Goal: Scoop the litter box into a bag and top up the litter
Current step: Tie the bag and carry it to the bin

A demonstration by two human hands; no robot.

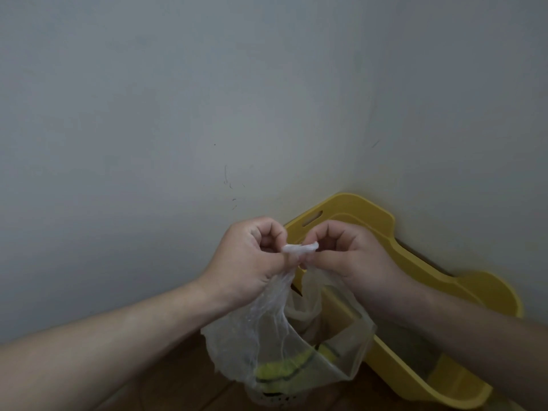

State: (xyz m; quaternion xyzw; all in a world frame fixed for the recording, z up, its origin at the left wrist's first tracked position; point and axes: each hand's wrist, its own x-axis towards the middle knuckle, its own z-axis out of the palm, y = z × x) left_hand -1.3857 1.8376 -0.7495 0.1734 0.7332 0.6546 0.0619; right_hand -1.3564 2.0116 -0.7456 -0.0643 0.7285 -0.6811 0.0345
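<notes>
Your left hand (252,262) and right hand (350,259) have fingers curled, pinching the bag (267,345) top. It hangs below them, in front of the yellow litter box (480,289) in the corner. The film looks thin, limp and slippery, so grip the bunched neck.

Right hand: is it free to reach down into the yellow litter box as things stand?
Probably not yet. The right hand pinches the top of the clear bag together with the left hand; the litter box sits just beyond, otherwise unobstructed.
</notes>
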